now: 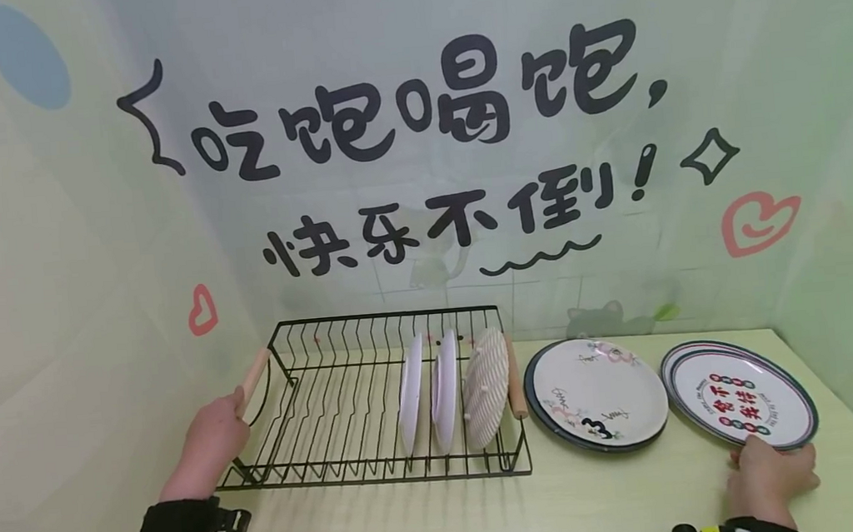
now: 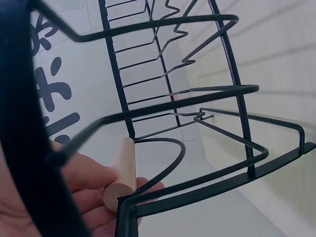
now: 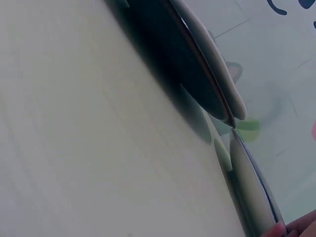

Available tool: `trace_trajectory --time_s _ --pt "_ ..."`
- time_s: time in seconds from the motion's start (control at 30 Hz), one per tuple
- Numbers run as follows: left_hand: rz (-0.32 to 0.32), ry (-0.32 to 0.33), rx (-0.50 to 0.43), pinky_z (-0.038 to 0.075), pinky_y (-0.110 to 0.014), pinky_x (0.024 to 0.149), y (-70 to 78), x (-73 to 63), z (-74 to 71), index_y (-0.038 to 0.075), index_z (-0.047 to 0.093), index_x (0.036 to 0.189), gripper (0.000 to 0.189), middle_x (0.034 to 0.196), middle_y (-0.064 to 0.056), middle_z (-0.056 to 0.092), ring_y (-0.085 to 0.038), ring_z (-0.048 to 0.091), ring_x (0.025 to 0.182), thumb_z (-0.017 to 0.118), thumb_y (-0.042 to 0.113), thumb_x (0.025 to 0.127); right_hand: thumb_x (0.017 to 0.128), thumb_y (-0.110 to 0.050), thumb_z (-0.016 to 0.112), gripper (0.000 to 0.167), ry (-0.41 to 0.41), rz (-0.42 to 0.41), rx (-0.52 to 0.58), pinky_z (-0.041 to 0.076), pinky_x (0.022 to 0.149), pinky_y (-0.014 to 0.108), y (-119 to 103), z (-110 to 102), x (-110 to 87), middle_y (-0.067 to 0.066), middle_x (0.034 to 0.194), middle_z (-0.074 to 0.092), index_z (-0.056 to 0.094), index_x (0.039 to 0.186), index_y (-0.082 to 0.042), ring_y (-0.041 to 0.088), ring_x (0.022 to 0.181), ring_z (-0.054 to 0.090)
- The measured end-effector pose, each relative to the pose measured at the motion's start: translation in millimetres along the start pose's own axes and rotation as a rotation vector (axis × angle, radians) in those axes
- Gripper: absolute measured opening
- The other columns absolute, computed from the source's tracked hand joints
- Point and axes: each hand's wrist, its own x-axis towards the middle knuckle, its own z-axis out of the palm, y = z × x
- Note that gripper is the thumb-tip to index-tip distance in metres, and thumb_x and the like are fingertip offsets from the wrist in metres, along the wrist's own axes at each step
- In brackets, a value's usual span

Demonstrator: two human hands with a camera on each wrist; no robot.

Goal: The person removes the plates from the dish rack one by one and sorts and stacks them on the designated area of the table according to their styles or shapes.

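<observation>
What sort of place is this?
Probably a kitchen-style dish corner, possibly staged: a wire rack, plates standing in it and lying beside it, and a wall with big decorative lettering. No sink or stove in view.

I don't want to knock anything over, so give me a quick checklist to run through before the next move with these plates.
1. Left grip around the left wooden handle of the dish rack: ok.
2. Right grip on the near rim of the red-lettered plate: ok.
3. Only one plate held there: cannot tell.
4. Two white plates and striped plate standing on edge in the rack: ok.
5. Red-lettered plate clear of the floral plate stack: cannot tell; edges look close.
</observation>
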Motion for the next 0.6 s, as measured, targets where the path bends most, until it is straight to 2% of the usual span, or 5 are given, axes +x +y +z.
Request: trace_trajectory --time_s 0.13,0.27,0.4,0.47,0.6 --pt "0.007 -0.004 0.012 0.035 -0.03 0.051 -2.1 -0.2 0.5 -0.015 0.025 0.14 0.058 0.127 -0.043 0.041 -0.024 0.04 0.059 0.046 -0.005 0.088 0.083 0.006 0.049 0.095 -0.007 0.021 -0.007 0.046 0.046 0.02 -1.3 -0.8 -0.6 -0.006 0.144 0.007 0.002 0.149 -0.043 0.006 0.054 0.05" --pt "0.014 -0.007 0.017 0.034 -0.03 0.051 -2.3 -0.5 0.9 -0.015 0.026 0.14 0.057 0.127 -0.043 0.042 -0.024 0.041 0.06 0.046 -0.004 0.088 0.088 -0.004 0.057 0.096 -0.014 0.044 0.019 0.047 0.049 0.02 -2.1 -1.6 -2.6 -0.011 0.149 0.001 -0.004 0.147 -0.047 0.006 0.057 0.051" --pt "0.015 -0.002 0.016 0.035 -0.03 0.051 -1.8 -1.2 -0.4 -0.015 0.026 0.14 0.057 0.127 -0.043 0.041 -0.025 0.042 0.062 0.046 -0.005 0.088 0.087 -0.016 0.063 0.093 -0.01 0.052 0.025 0.047 0.05 0.02 -1.6 -0.9 -3.2 -0.011 0.151 0.0 -0.001 0.146 -0.048 0.006 0.056 0.052" --pt "0.016 0.0 0.012 0.035 -0.03 0.051 -1.8 -1.3 -0.8 -0.015 0.026 0.141 0.058 0.128 -0.043 0.041 -0.024 0.042 0.062 0.045 -0.005 0.087 0.085 -0.018 0.067 0.093 -0.001 0.049 0.068 0.048 0.053 0.017 -0.9 -0.3 -3.4 -0.013 0.149 0.002 0.004 0.146 -0.047 0.002 0.065 0.052" --pt "0.012 -0.009 0.009 0.034 -0.03 0.051 -2.2 -0.9 -0.3 -0.015 0.025 0.141 0.058 0.127 -0.043 0.042 -0.024 0.04 0.061 0.046 -0.005 0.087 0.08 -0.009 0.071 0.084 0.035 0.016 0.221 0.048 0.069 0.011 0.6 0.7 -7.0 -0.017 0.14 0.013 0.019 0.14 -0.039 -0.003 0.091 0.047"
